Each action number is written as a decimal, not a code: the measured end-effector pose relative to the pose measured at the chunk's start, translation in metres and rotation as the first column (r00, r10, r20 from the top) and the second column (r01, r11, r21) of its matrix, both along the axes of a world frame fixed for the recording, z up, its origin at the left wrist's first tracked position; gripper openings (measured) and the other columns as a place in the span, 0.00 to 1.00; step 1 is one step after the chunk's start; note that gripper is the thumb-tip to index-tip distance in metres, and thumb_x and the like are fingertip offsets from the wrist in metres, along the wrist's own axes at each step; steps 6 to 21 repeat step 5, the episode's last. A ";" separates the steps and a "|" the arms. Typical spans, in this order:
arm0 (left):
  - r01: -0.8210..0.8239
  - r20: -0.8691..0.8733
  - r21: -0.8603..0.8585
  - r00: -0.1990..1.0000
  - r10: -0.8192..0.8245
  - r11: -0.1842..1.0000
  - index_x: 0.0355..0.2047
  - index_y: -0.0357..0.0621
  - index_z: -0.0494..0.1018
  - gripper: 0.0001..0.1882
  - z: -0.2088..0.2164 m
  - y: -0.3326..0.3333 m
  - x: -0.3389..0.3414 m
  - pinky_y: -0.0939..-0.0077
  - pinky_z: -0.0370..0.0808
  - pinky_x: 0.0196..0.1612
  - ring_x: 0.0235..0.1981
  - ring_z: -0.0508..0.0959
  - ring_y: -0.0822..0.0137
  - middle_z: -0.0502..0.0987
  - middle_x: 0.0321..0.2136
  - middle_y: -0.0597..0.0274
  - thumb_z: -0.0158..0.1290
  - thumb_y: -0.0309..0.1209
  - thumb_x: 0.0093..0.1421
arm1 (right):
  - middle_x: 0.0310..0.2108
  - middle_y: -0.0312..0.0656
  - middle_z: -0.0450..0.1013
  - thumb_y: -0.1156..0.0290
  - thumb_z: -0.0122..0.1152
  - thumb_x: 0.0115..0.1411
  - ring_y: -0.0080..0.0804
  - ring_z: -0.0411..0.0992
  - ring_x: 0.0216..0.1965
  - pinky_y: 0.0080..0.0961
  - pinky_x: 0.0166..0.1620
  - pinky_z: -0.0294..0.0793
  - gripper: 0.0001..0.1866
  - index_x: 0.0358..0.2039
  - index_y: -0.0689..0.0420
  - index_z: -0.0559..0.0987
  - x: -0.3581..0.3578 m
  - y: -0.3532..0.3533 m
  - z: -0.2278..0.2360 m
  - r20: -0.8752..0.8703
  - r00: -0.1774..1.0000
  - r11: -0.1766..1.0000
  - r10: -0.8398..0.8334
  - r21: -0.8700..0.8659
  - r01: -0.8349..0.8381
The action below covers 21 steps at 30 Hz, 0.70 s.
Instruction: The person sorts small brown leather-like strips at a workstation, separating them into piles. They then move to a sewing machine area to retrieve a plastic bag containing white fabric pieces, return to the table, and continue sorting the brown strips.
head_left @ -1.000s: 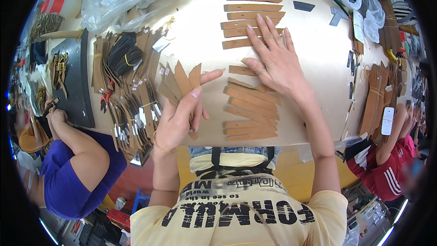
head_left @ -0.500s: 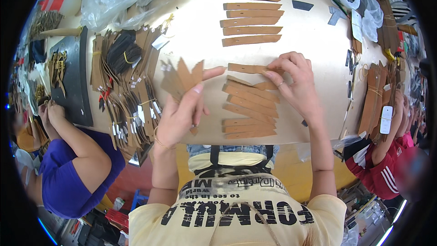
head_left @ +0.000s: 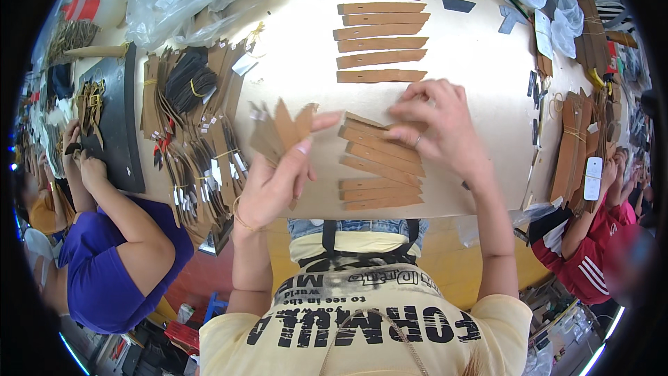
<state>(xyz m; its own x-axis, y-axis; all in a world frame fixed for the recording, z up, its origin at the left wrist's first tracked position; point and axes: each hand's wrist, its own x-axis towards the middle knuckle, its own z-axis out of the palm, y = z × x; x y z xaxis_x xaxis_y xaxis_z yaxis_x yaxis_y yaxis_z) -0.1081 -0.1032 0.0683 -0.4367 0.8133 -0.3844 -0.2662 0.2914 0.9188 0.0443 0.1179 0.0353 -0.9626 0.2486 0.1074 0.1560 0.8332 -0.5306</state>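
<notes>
My left hand [head_left: 275, 179] is closed around a fan of brown leather strips [head_left: 284, 125], its index finger stretched toward the middle of the table. My right hand [head_left: 442, 129] has its fingertips pinched at the right end of a brown strip [head_left: 363, 123], the topmost of a near group. Several more strips [head_left: 379, 161] of that group lie slanted and overlapping below it. Farther off, several single strips [head_left: 383, 43] are laid in a spaced column. My right fingers partly cover the pinched end.
Bundles of brown strips with white tags [head_left: 209, 160] lie left, beside a black bundle [head_left: 186, 87]. Plastic bags [head_left: 202, 0] lie far left. Another tied brown bundle [head_left: 570, 143] is at right. People in purple [head_left: 118, 264] and red [head_left: 584, 257] sit at either side.
The strip my right hand held now lies at the near end of the far column. My right hand has come nearer, onto the top strip of the near group. My left hand keeps its fan.
</notes>
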 end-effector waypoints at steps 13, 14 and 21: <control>0.261 0.113 -0.040 0.960 -0.255 0.965 0.57 0.48 0.71 0.19 0.006 0.012 0.008 0.81 0.68 0.34 0.25 0.67 0.79 0.71 0.26 0.70 0.44 0.31 0.67 | 0.42 0.34 0.71 0.59 0.65 0.54 0.32 0.66 0.46 0.33 0.51 0.60 0.11 0.35 0.49 0.83 -0.004 -0.007 -0.027 -0.104 0.990 0.996 -0.094 -0.016 0.093; 0.261 0.113 -0.040 0.960 -0.255 0.965 0.57 0.48 0.71 0.19 0.006 0.012 0.008 0.81 0.68 0.34 0.25 0.67 0.79 0.71 0.26 0.70 0.44 0.31 0.67 | 0.42 0.34 0.71 0.59 0.65 0.54 0.32 0.66 0.46 0.33 0.51 0.60 0.11 0.35 0.49 0.83 -0.004 -0.007 -0.027 -0.104 0.990 0.996 -0.094 -0.016 0.093; 0.261 0.113 -0.040 0.960 -0.255 0.965 0.57 0.48 0.71 0.19 0.006 0.012 0.008 0.81 0.68 0.34 0.25 0.67 0.79 0.71 0.26 0.70 0.44 0.31 0.67 | 0.42 0.34 0.71 0.59 0.65 0.54 0.32 0.66 0.46 0.33 0.51 0.60 0.11 0.35 0.49 0.83 -0.004 -0.007 -0.027 -0.104 0.990 0.996 -0.094 -0.016 0.093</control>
